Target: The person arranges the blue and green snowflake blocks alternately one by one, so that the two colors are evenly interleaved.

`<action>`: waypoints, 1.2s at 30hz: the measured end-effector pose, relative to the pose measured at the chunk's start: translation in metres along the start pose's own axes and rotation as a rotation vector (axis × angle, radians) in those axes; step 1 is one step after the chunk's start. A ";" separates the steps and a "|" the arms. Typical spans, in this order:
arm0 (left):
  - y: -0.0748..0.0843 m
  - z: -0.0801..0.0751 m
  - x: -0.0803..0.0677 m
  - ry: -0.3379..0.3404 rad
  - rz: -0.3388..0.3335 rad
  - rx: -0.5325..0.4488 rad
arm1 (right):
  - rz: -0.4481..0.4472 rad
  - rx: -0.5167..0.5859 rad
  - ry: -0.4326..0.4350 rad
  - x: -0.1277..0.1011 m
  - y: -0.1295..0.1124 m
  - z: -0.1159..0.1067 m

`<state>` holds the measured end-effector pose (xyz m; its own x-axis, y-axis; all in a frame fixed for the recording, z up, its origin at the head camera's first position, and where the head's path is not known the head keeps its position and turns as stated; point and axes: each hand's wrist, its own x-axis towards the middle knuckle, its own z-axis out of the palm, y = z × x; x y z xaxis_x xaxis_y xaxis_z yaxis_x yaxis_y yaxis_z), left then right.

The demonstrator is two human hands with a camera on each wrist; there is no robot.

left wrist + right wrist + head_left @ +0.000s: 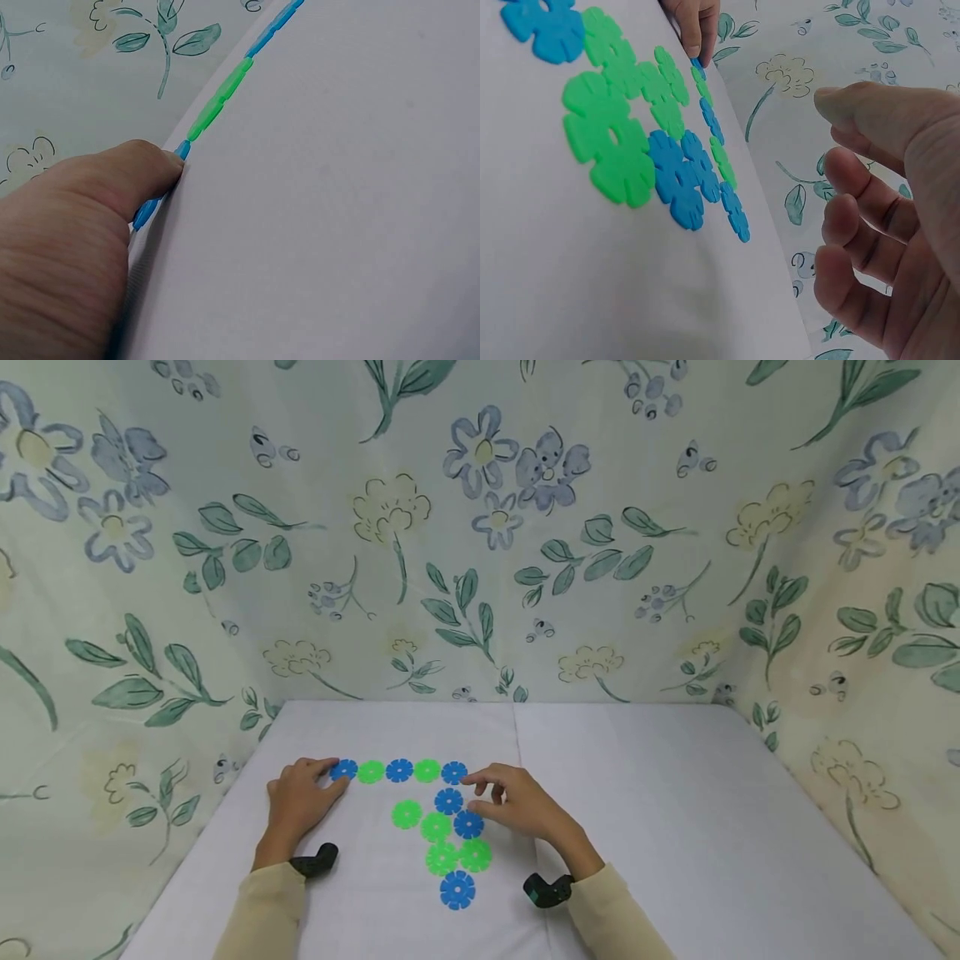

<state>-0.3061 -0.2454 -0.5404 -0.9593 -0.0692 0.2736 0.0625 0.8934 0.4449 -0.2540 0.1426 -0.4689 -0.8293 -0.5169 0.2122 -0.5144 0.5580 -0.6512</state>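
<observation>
A row of alternating blue and green flower-shaped plastic discs lies on the white cloth. My left hand (302, 793) is at the row's left end, thumb and forefinger pinching the edges of the blue flower disc (345, 770). In the left wrist view the thumb (154, 172) covers part of that disc. Near the blue disc (453, 772) at the right end, my right hand (517, 802) hovers with loosely bent fingers. The right wrist view shows nothing between its fingers (855, 217). Below the row, more discs include a blue one (448, 801) and another blue one (468, 824).
Several green discs, among them one at the left (407, 814) and one lower right (476, 855), lie below the row. A blue disc (457, 890) lies nearest me. Floral curtain (480, 568) surrounds the table (675, 810). A dark camera sits on each wrist.
</observation>
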 end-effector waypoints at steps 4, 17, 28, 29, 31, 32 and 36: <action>-0.002 0.000 0.001 0.001 -0.001 0.005 | -0.013 0.015 -0.036 -0.008 0.002 -0.001; -0.004 -0.002 0.000 0.004 -0.001 0.002 | 0.022 0.069 -0.131 -0.028 0.017 0.014; -0.005 -0.001 0.000 -0.001 -0.005 0.002 | 0.039 0.059 -0.170 -0.034 0.022 0.022; -0.006 0.000 0.000 -0.001 -0.005 0.002 | 0.048 0.048 -0.172 -0.035 0.022 0.022; -0.005 0.001 0.000 -0.001 -0.003 0.003 | 0.066 0.025 -0.175 -0.036 0.022 0.023; -0.005 0.001 0.000 0.003 -0.003 0.004 | 0.071 0.014 -0.176 -0.037 0.022 0.023; -0.003 0.004 0.001 0.011 0.000 -0.005 | 0.086 -0.035 -0.180 -0.039 0.022 0.024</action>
<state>-0.3080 -0.2459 -0.5449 -0.9561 -0.0741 0.2835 0.0641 0.8912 0.4490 -0.2278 0.1594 -0.5091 -0.8196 -0.5726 0.0210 -0.4534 0.6257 -0.6348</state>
